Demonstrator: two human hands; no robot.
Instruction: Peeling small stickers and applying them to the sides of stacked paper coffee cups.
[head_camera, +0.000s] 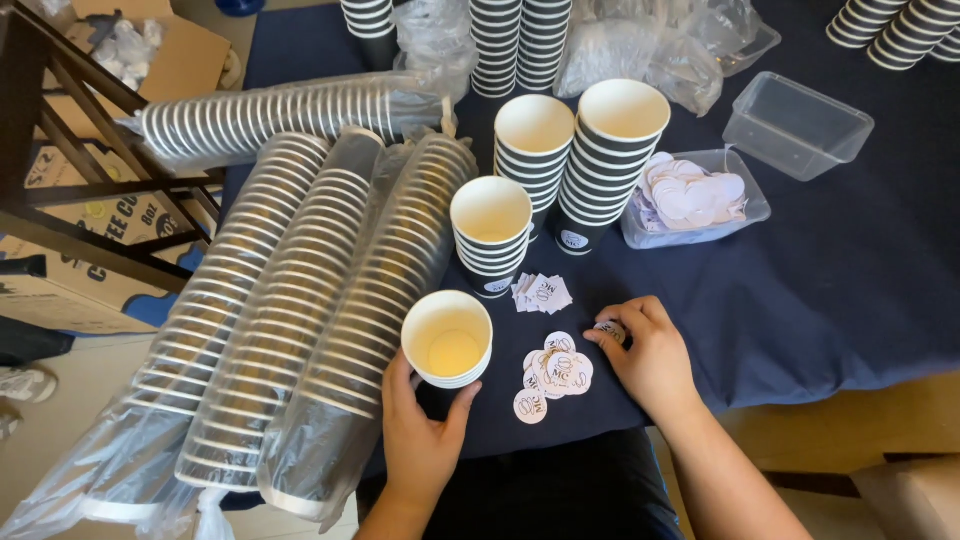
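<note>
The left hand (420, 440), low in the centre of the frame, grips a single paper cup (447, 339) from below, fingers and thumb wrapped around its base so the open white mouth faces up. The right hand (645, 352), just right of centre, is closed in a pinch on one round sticker (610, 330), held at the fingertips just above the dark blue tablecloth (850, 300).

Between the two hands lies a small heap of loose round stickers (552, 380), white with a dark printed mark, some overlapping. Just above them sits a little pile of square backing scraps (541, 293).

Judging by this, the step in hand is labelling: a sticker has been taken up and the cup is held ready for it. The next move seems to call for turning the cup's side towards the right hand and pressing the sticker flat and straight onto the wall, without creasing it.

Further up, in the middle of the frame, stand three short stacks of striped cups (560, 170), the front ones already bearing a round label. To their right a clear tub of stickers (690, 200) rests near an empty clear container (795, 125). The left half of the frame is filled with long sleeves of cups in plastic wrap (290, 310), lying on their sides.
</note>
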